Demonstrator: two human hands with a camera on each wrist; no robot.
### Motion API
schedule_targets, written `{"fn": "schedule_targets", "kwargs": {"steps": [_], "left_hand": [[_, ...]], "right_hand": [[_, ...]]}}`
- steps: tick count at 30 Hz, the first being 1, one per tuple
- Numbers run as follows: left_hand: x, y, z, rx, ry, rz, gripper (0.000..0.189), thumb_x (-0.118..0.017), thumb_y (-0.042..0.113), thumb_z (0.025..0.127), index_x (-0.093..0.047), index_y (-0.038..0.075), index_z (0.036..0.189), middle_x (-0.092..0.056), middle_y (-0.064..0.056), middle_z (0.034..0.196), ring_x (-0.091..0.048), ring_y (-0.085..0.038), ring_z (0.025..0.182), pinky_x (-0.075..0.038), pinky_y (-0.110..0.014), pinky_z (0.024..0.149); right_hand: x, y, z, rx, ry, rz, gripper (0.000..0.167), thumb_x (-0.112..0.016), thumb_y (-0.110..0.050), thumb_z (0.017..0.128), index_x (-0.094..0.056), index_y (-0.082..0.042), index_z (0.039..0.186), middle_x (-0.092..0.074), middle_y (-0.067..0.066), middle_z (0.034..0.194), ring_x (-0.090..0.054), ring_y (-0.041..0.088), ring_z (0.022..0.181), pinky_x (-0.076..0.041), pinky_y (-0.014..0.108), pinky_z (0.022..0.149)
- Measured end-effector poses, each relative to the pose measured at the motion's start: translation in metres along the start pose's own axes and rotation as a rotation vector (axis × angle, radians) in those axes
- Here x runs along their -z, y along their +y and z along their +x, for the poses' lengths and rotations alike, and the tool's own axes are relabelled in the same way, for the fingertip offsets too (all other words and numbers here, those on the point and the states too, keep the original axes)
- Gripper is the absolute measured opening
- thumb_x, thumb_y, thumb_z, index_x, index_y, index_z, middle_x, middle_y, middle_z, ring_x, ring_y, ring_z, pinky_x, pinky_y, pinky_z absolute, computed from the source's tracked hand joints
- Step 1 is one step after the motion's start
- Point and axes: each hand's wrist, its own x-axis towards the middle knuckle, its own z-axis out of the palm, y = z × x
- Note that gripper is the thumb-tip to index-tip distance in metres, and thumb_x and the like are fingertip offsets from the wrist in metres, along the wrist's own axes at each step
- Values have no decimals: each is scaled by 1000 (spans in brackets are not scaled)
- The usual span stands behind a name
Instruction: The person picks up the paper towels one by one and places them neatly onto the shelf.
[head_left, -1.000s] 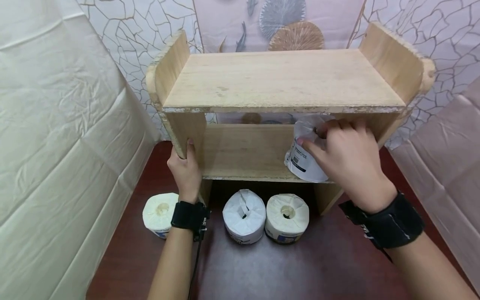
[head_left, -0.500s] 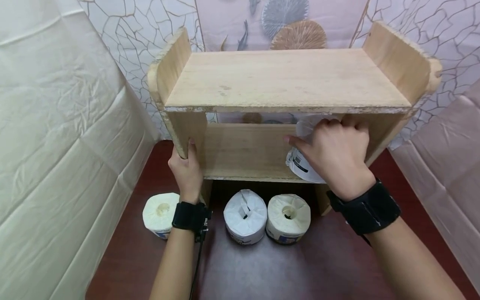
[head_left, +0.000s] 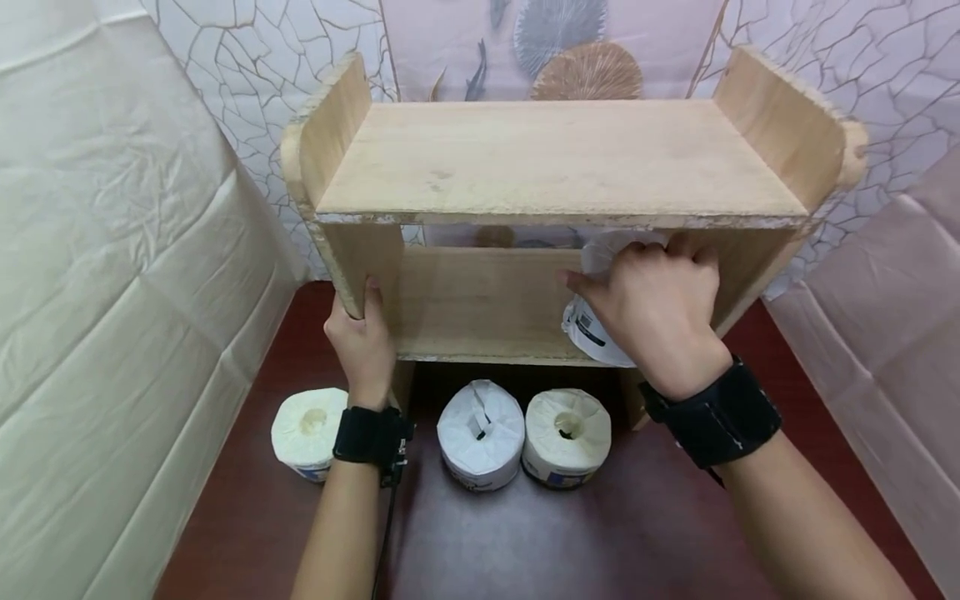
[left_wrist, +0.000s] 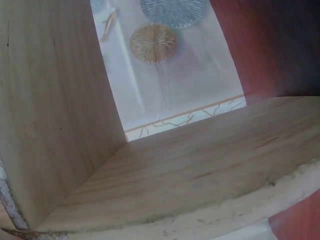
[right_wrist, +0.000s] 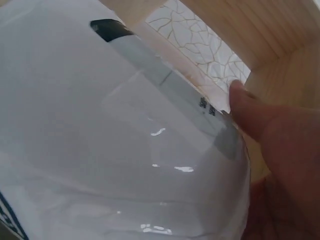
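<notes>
A low wooden shelf unit stands before me. My left hand grips the front edge of its left side panel, thumb on the inner face. On the middle board, toward the right, a white wrapped toilet paper roll leans with its lower edge at the board's front. My right hand holds this roll from its upper right, knuckles bent just under the top board, thumb stretched to the left. In the right wrist view the glossy wrapper fills much of the picture, the thumb along its edge. The fingertips are hidden.
Two wrapped rolls, a white one and a cream one, stand side by side on the dark red table before the lower opening. Another cream roll stands left of the unit. Cloth hangs at both sides and behind.
My right hand has shifted left over the roll, its thumb moving off the roll's front to point left. The roll stays at nearly the same spot. The left hand keeps its grip.
</notes>
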Motion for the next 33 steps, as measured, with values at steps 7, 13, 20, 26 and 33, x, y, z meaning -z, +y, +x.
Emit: {"fn": "schedule_targets", "kwargs": {"steps": [7,13,20,26,33], "left_hand": [[7,0,-3,10,-4,16,38,-67,28,106,-69,0,131,-74,-12,124,-68,-16,105,-56,-44,95],[8,0,-1,-5,3,20,36,-66,27,106,-70,-1,128,-75,-12,120,-66,-16,100,-54,-37,89],[0,0,0,10,-1,2,40,-66,30,106,-69,-1,131,-75,-12,123,-67,-15,101,-56,-42,93],[0,-2,0,-2,4,-2,38,-66,26,106,-69,-1,132,-75,-13,123,-69,-16,104,-57,-45,95],[1,0,0,-6,-5,-6,37,-66,24,106,-67,1,136,-73,-14,127,-71,-22,110,-57,-50,98]], "right_hand": [[-4,2,-4,-8,-45,21,63,-79,-46,91,-46,-6,54,-50,18,57,-53,48,66,-38,55,54],[-2,7,-1,18,-33,61,59,-74,-40,93,-44,-12,51,-45,11,53,-50,43,58,-32,48,44],[9,20,4,68,-44,64,56,-76,-38,93,-45,-13,53,-41,7,53,-51,43,58,-33,48,45],[13,27,0,92,-101,92,51,-78,-36,93,-52,-11,56,-49,10,56,-57,50,69,-39,53,51],[16,34,-5,120,-105,98,38,-82,-32,91,-72,4,87,-57,21,66,-57,53,77,-42,57,57]]}}
